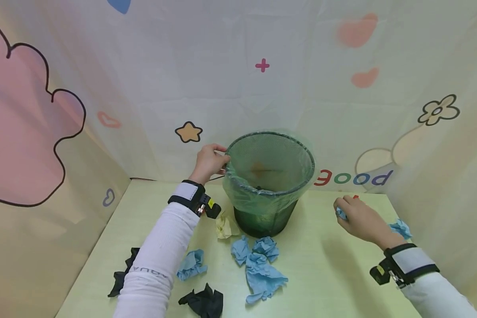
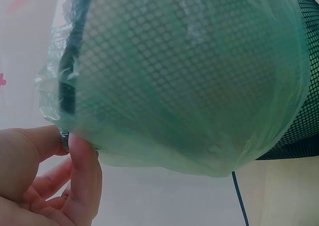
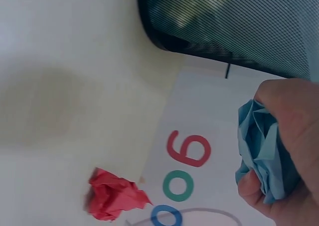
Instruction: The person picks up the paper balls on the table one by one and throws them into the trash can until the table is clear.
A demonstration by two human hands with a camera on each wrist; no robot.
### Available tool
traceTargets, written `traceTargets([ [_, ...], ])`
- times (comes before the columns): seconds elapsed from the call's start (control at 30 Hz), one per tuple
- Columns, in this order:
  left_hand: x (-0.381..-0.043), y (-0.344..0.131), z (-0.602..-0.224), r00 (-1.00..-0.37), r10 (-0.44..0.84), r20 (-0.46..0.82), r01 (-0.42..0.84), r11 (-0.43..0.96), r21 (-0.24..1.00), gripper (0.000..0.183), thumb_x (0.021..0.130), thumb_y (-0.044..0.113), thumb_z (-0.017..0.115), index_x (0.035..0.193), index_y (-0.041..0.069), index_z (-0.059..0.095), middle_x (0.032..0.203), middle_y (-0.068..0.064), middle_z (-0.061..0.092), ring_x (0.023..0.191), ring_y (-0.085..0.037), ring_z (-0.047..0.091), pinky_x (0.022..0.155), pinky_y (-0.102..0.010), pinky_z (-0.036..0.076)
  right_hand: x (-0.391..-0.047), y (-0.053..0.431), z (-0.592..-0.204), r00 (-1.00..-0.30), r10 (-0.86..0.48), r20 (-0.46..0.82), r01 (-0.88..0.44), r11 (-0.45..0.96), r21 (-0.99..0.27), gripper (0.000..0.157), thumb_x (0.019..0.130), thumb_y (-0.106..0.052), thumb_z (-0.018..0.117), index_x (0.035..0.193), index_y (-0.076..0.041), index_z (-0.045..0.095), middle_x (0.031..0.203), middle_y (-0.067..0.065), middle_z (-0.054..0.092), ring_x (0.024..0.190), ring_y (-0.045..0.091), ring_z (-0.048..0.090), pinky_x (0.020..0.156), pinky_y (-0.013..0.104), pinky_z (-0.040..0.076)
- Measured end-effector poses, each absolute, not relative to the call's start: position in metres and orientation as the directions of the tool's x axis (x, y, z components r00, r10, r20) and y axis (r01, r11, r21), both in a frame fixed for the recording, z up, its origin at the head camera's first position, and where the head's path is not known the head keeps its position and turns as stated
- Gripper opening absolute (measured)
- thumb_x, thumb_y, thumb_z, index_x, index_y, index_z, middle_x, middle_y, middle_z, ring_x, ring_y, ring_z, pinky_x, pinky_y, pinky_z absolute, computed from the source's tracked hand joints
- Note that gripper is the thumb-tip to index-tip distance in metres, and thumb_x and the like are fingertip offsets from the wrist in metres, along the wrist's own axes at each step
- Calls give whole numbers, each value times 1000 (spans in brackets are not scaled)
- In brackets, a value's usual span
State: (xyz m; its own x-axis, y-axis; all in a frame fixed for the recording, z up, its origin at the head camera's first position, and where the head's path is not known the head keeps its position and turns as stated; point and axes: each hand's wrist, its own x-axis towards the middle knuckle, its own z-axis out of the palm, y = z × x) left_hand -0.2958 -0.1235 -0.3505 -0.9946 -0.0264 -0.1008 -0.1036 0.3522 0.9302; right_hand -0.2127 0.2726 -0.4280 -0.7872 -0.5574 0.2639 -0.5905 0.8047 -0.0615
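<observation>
Bin [image 1: 264,221] near back edge of bench [image 1: 310,287]; left hand [image 1: 209,162] pinches its rim [image 2: 67,99]. Right hand [image 1: 361,221] grips crumpled blue paper [image 3: 264,153], toward back right corner.

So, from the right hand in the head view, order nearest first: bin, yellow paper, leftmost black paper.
1. Bin: left of the right hand.
2. Yellow paper: beside the bin's base, on its left.
3. Leftmost black paper: partly hidden by the left sleeve.
</observation>
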Motion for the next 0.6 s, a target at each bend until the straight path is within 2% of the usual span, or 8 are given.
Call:
traceTargets([
  [0.1,-295,-124,-351,-995,-29,-98,-102,351,931,31,87,11,59,118,5,57,86,-11,62,65,-16,60,62,-31,55,-220,271,-418,-786,-558,266,-592,803,-66,16,77,-5,64,88,-7,53,76,1,49,65,14,48,57,31,46],
  [0.23,-295,-124,-350,-995,-29,-98,-102,349,931,31,87,11,59,117,6,57,86,-11,62,65,-16,60,57,-26,54,-228,269,-403,-819,-531,215,-560,822,-102,16,80,-7,63,93,-6,53,81,5,51,68,18,50,58,32,49],
  [0.43,-296,-124,-350,-995,-36,-98,-104,346,933,30,87,10,59,117,5,57,85,-11,61,63,-15,60,59,-28,55,-241,264,-380,-821,-527,219,-558,823,-111,18,80,-6,62,96,-2,53,85,10,54,75,25,54,65,41,51],
  [0.6,-295,-124,-350,-994,-31,-107,-111,344,932,31,87,10,59,117,5,56,84,-11,61,62,-15,59,59,-28,55,-249,261,-356,-832,-499,244,-537,835,-123,20,81,-6,61,100,-2,53,86,11,54,75,26,53,66,42,51],
])
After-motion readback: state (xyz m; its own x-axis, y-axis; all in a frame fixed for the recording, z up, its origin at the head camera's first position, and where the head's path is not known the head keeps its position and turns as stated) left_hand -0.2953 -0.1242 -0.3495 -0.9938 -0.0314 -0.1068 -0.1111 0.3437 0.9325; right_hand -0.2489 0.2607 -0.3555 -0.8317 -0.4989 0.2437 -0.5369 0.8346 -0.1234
